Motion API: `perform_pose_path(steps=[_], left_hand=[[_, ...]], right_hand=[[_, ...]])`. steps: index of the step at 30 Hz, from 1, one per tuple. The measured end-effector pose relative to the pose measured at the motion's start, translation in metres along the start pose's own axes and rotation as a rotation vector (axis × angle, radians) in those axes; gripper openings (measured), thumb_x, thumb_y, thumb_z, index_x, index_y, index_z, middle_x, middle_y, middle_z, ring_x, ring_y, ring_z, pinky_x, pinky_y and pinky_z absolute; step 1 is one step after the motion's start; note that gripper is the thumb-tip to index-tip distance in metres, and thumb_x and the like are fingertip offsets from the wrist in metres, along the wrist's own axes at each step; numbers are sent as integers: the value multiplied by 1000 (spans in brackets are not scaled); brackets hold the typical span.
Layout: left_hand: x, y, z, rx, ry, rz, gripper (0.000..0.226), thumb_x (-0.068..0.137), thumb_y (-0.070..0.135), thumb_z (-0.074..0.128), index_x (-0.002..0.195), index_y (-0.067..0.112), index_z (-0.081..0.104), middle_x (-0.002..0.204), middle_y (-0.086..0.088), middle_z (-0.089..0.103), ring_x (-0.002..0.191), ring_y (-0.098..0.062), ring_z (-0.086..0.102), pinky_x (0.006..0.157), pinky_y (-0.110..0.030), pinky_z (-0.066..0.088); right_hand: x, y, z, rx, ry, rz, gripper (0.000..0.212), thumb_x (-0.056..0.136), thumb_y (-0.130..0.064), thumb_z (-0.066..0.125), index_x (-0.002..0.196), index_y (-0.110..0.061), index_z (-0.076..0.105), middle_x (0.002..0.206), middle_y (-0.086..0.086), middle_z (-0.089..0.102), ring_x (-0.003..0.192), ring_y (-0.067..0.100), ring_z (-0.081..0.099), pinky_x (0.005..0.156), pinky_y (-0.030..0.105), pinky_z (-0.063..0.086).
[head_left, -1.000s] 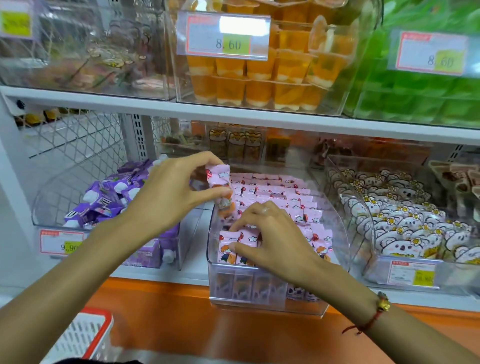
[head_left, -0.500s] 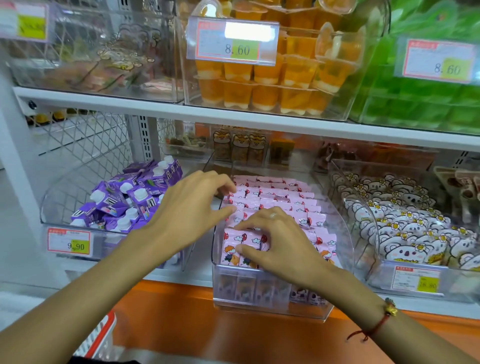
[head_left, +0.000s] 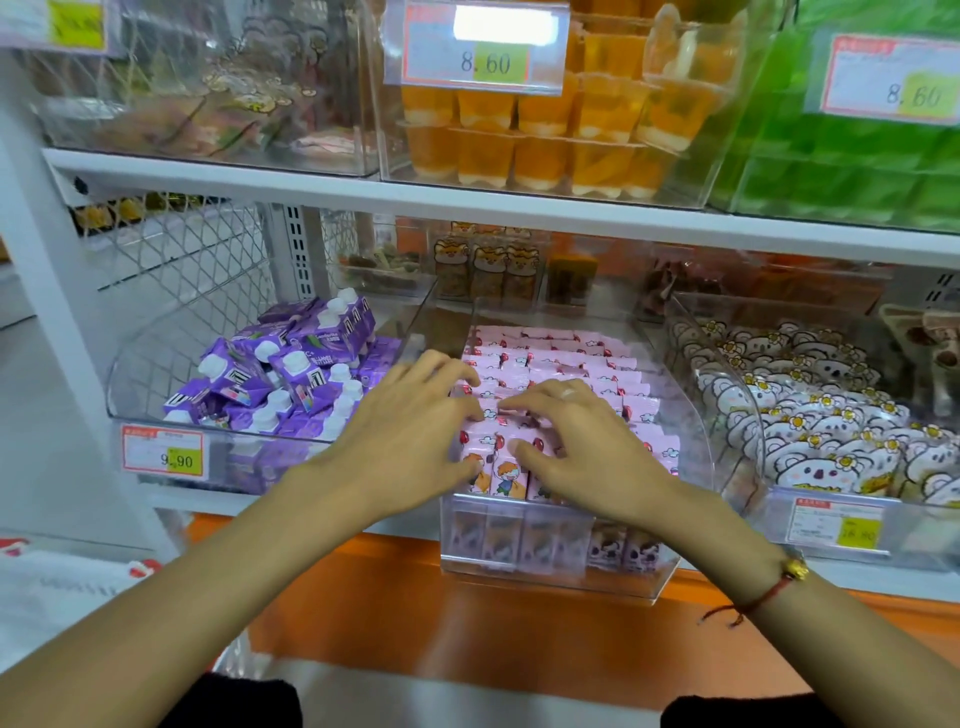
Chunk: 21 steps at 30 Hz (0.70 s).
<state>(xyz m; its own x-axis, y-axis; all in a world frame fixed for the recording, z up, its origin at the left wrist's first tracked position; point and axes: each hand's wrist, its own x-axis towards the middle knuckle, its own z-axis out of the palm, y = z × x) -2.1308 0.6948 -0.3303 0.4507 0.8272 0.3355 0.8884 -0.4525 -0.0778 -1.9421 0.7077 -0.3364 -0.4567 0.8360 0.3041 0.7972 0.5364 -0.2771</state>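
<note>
**Two hands spread over a bin of pink packets**

Both hands lie flat over the same stock. The left hand (head_left: 410, 434) and the right hand (head_left: 587, 447) are released, with fingers fanned and only lightly bent. Their fingertips rest on the top edges of the pink snack packets (head_left: 576, 371). Neither hand lifts a packet. The thumbs lie against the front row, and whether either one nips a packet there is hard to tell.

The packets are small, glossy, flat-sided sachets printed with cartoon children and red balloons. They stand upright in tight rows inside a clear plastic bin (head_left: 545, 579) on the lower shelf. The bin has a rounded side wall and a low front, and more sachets show dimly through the front.

A thin ring (head_left: 567, 392) sits on a right-hand finger. A red cord bracelet (head_left: 769, 592) with a gold bead circles the right wrist.

In the bin just left is a loose heap of purple cartons (head_left: 291, 371) with white screw caps, above a price tag (head_left: 163, 452) reading 9.90. To the right lie pale koala-shaped packets (head_left: 810, 426) with yellow flowers. On the shelf above, translucent orange jelly cups (head_left: 545, 145) are stacked behind an 8.60 label (head_left: 483, 52), beside blurred green packs (head_left: 857, 156). A smooth orange ledge (head_left: 467, 618) runs below the shelf.
</note>
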Motion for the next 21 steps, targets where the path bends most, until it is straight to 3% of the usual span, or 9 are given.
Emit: perform_pose_path(steps=[3,8,11,13,18,21], left_hand=[[-3,-7,1,-199,55,-33,35,80,54,65,107,31,62,139,16,40,128,-7,23,98,-24,24],[-2,-11,-2,-462,236,-107,23,82,37,70,99,23,65,122,12,56,116,-8,37,88,-15,24],[0,-6,-10,-709,363,-183,17,88,31,66,102,24,60,106,15,66,105,-7,57,89,-25,43],[1,2,-18,-938,443,-212,13,89,24,66,100,25,59,99,14,69,95,-1,65,85,-23,50],[2,18,-38,-1155,681,-219,17,89,16,66,99,28,58,99,14,67,91,6,63,78,-9,47],[4,25,-43,-1227,722,-270,16,90,17,64,103,25,59,99,11,67,89,5,63,80,-12,48]], right_hand=[[-9,7,-5,50,25,12,38,87,-39,63,123,-28,60,119,-8,59,113,13,48,93,33,42],[-15,13,-1,-8,-40,5,44,89,-42,60,130,-27,55,137,-9,46,120,12,39,94,28,38],[-16,13,-2,-4,-43,-4,43,90,-41,59,130,-26,55,137,-8,46,121,12,39,94,28,39],[-15,12,-5,19,-29,-1,40,92,-40,57,129,-25,56,133,-8,51,120,13,42,95,29,40],[-15,-6,-21,410,249,69,33,102,-35,35,121,-28,60,121,-13,60,117,3,49,95,19,37],[-16,-19,-25,677,196,61,35,99,-46,36,125,-34,57,122,-19,59,111,-8,51,88,5,38]])
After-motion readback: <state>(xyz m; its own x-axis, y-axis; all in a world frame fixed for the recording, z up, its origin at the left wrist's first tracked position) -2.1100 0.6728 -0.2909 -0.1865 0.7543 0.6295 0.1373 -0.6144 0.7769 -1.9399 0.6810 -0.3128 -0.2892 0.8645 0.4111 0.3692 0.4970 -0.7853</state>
